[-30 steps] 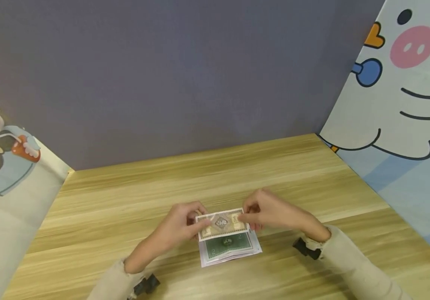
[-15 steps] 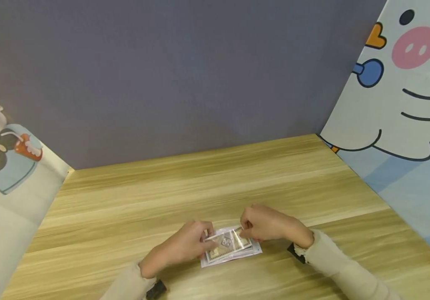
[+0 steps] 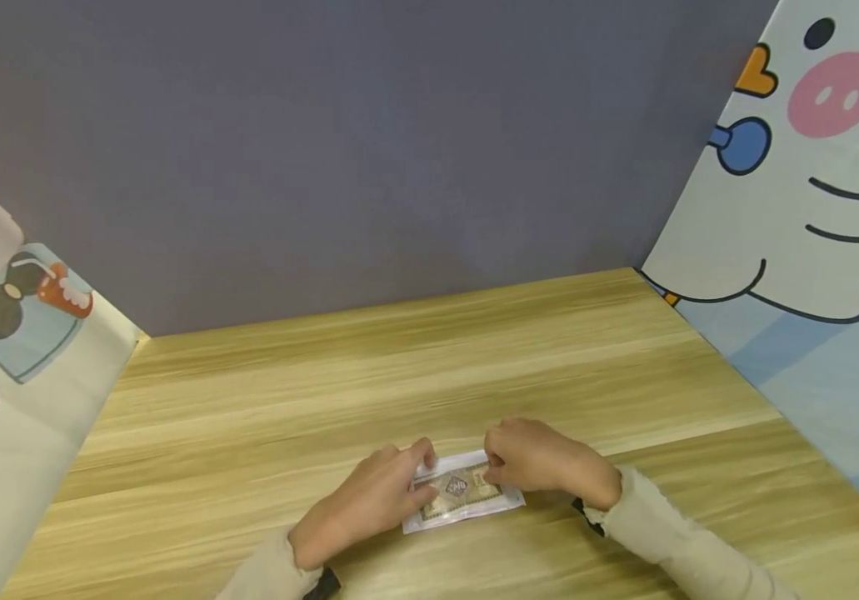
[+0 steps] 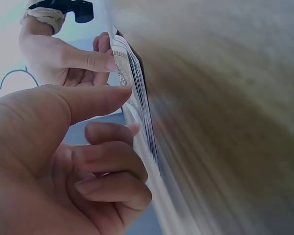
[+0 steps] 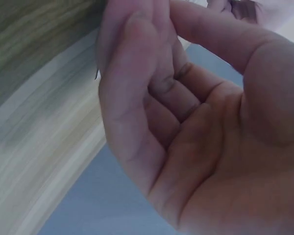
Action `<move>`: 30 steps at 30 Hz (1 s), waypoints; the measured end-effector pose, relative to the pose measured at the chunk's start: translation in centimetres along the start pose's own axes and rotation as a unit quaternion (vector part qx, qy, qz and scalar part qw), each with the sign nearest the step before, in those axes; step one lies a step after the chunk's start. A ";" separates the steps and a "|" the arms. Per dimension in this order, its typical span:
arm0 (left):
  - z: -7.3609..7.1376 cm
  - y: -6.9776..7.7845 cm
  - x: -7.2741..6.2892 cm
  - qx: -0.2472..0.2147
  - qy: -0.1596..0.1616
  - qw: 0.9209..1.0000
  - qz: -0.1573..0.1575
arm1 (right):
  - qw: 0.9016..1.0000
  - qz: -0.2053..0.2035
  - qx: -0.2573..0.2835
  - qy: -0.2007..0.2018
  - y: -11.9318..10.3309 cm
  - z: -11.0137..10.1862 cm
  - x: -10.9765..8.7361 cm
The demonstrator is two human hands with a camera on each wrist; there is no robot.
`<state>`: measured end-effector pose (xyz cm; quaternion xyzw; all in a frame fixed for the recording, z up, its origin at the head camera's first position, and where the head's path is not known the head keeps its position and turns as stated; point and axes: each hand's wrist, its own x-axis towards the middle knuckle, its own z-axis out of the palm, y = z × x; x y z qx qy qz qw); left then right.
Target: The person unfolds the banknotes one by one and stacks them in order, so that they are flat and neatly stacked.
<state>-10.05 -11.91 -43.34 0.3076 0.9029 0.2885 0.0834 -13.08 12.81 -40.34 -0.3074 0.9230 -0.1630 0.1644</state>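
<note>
A brown banknote [image 3: 456, 487] with a dark diamond pattern lies flat on top of a thin stack. White, glossy sleeve borders [image 3: 466, 459] show around it on the table [image 3: 309, 392]. My left hand [image 3: 372, 498] is at the stack's left end; its thumb and index fingertips touch the top, apart from each other in the left wrist view, and its other fingers curl loosely. My right hand [image 3: 549, 460] pinches the note's right end, thumb on its face and fingers bent at the far side. Layered edges of the stack [image 4: 142, 98] show in the left wrist view.
A grey panel [image 3: 369, 167] stands behind the wooden table. Cartoon-printed walls flank it, the left wall [image 3: 32, 467] and the right wall [image 3: 796, 367]. Dark wrist devices [image 3: 324, 585] show under both pale sleeves [image 3: 654, 517].
Both hands have moved down toward the front with the brown banknote, which now lies over the green one. The left thumb and index finger have parted; the right hand stays at its end.
</note>
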 end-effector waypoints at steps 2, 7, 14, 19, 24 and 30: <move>0.1 0.1 0.0 0.015 0.004 1.000 0.003 | 1.000 -0.003 -0.001 0.004 -0.2 0.0 0.0; -0.4 0.2 0.3 0.010 0.001 0.999 0.033 | 1.000 -0.026 0.002 0.001 -0.6 0.0 0.0; -1.3 0.1 -1.1 0.043 -0.018 0.995 0.084 | 0.999 -0.041 0.004 -0.023 -1.3 0.9 -0.8; -0.5 1.6 -2.1 0.197 -0.025 0.976 0.092 | 0.995 -0.069 -0.075 0.021 -1.5 1.8 -1.9; 0.1 2.8 -2.2 0.295 -0.023 0.951 0.093 | 0.981 -0.112 -0.147 0.066 -1.7 2.1 -2.2; -0.5 1.7 -1.8 0.250 -0.022 0.964 0.084 | 0.981 -0.104 -0.147 0.076 -1.4 2.3 -1.5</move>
